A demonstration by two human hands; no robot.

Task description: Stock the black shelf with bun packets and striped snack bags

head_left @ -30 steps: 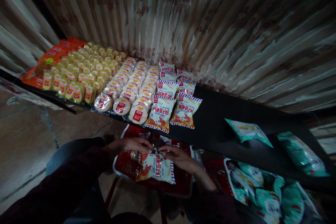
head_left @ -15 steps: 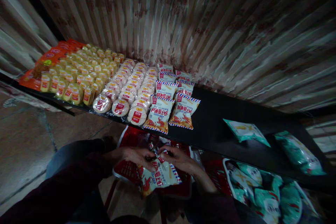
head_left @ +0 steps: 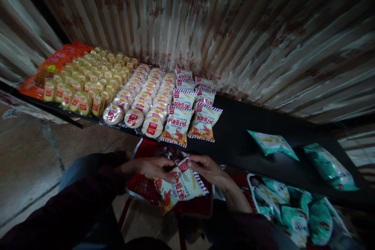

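Between my two hands is a white snack bag (head_left: pixel 181 185) with red lettering and striped ends, held above a red basket (head_left: pixel 143 183). My left hand (head_left: pixel 155 168) grips its left side. On the upper right edge, the fingers of my right hand (head_left: pixel 209 170) pinch the bag. Matching snack bags (head_left: pixel 177 123) lie overlapped in two columns on the black shelf (head_left: pixel 234 125), just beyond my hands. Left of them are rows of round wrapped rice crackers (head_left: pixel 134 118).
Small yellow packets (head_left: pixel 80 101) and orange bags (head_left: pixel 58 62) fill the shelf's left end. Two green-and-white bags (head_left: pixel 274 143) lie toward its right. More green bags (head_left: pixel 294 218) sit in a white-rimmed basket (head_left: pixel 250 187) below. A pleated curtain (head_left: pixel 187 15) hangs behind.
The snack bag has tilted and turned slightly between my hands, so more of its upper end shows. My right hand has moved a little right and up. Goods on the shelf stay put.
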